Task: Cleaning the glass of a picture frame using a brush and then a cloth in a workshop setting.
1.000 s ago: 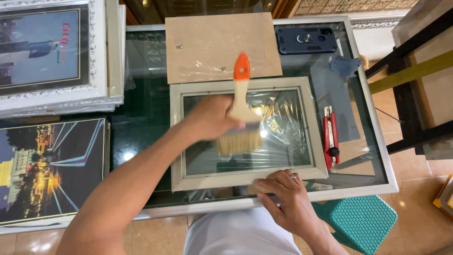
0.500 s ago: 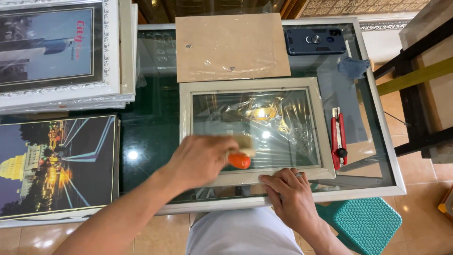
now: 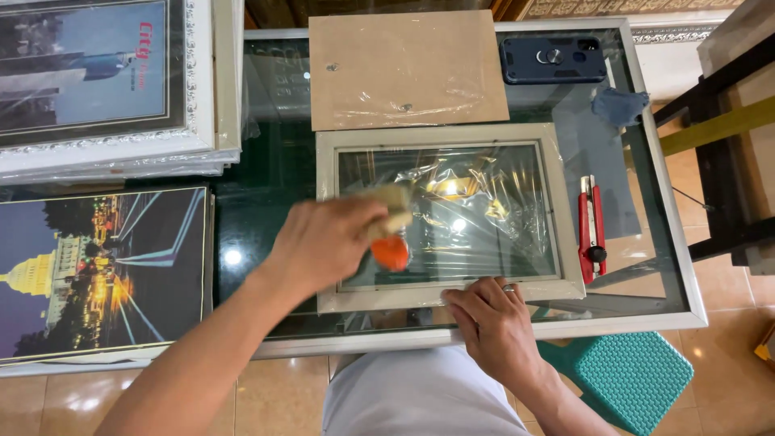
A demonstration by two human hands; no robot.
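A pale grey picture frame (image 3: pixel 571 218) with glass and crinkled clear film lies flat on the glass table (image 3: pixel 666 266). My left hand (image 3: pixel 327 242) grips a wide paint brush (image 3: pixel 389 230) over the frame's left part; its orange handle end points toward me and the bristles are blurred near the left rail. My right hand (image 3: pixel 492 327) presses flat on the frame's near edge, fingers spread.
A brown backing board (image 3: pixel 408 69) lies beyond the frame, a dark phone (image 3: pixel 553 60) at the back right, a blue cloth (image 3: pixel 620 105) beside it. A red utility knife (image 3: pixel 592 230) rests right of the frame. Framed pictures (image 3: pixel 97 77) and a night-city print (image 3: pixel 101 270) lie left. A teal stool (image 3: pixel 634 375) stands below.
The brush turned over from handle-away to handle-toward-me and swept from the middle of the glass to the frame's left side. My right hand stayed on the near edge.
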